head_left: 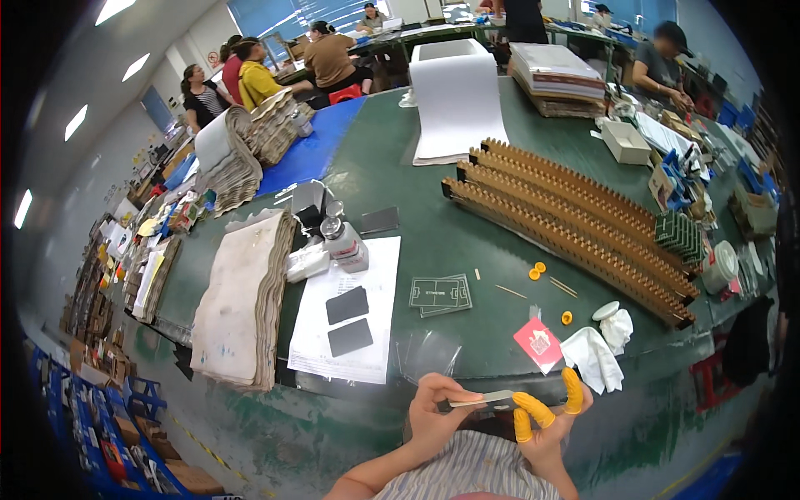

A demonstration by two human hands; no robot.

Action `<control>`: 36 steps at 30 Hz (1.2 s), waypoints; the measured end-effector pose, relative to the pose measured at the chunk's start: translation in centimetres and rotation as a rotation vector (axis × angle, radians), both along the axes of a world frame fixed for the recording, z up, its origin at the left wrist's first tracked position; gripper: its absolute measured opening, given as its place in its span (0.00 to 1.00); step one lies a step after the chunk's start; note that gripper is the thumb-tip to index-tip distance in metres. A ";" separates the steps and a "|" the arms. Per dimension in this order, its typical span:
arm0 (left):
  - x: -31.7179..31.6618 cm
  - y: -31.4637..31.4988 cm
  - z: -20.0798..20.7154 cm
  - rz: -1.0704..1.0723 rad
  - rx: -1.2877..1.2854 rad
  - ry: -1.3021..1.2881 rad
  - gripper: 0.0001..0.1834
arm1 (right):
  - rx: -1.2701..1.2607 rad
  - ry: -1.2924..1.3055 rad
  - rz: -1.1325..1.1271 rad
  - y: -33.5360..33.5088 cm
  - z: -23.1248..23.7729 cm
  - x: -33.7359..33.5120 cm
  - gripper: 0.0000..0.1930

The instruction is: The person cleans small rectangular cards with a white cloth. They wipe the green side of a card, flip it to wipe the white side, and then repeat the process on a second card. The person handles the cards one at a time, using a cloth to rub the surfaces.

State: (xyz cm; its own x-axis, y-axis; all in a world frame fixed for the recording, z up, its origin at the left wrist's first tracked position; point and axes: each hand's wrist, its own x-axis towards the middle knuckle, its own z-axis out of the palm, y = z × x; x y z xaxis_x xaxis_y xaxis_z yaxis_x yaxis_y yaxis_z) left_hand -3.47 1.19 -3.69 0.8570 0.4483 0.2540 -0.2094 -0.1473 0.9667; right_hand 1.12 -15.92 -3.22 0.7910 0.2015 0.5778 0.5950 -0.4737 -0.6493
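From where I'm standing: person's L hand (437,408) is pinched on a thin flat plate (486,398), held nearly edge-on just off the near edge of the green desk (479,346), in front of a striped top. R hand (548,429) is at the plate's other end, w/ yellow finger cots (535,410) on; one cot tip is at or right beside the plate's end, another finger sticks up apart. Can't tell if R grips it or only touches. Hands are apart, plate btwn them.

On the desk beyond: two overlapping thin plates (439,292) w/ pale line pattern on top one; clear film (429,354) nearer. To the L, a white sheet (379,275) w/ two dark rectangles (347,306) lying on it, a grey bottle (346,250) at its upper part, white wad (308,262) next to that, then a tall stack of worn paper (237,292).

R side: red card (538,344), crumpled white cloth (593,358) beside it, loose orange cots (567,317), a few thin sticks (510,292). Behind those, long brown slotted racks (558,217) run diagonally, w/ green boards (679,236) at the R end. Tall white paper stack (456,100) further back; co-workers (332,58) sit and stand at the far side.
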 end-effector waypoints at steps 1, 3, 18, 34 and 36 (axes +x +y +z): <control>-0.2 -0.1 0.1 0.009 0.006 0.001 0.16 | -0.019 -0.001 0.000 -0.1 0.1 -0.1 0.11; -0.4 -0.1 0.4 0.021 0.019 0.003 0.14 | -0.055 -0.004 -0.009 -0.3 0.2 -0.2 0.12; -0.3 -0.7 0.8 -0.098 -0.158 0.039 0.19 | 0.517 0.340 0.367 0.0 -0.3 0.6 0.46; -0.3 -0.7 0.9 -0.108 -0.234 0.011 0.16 | 0.569 0.425 0.443 0.9 -0.6 0.8 0.48; -0.2 -0.5 0.8 -0.150 -0.067 -0.090 0.16 | 0.572 0.414 0.472 0.5 -0.6 0.2 0.48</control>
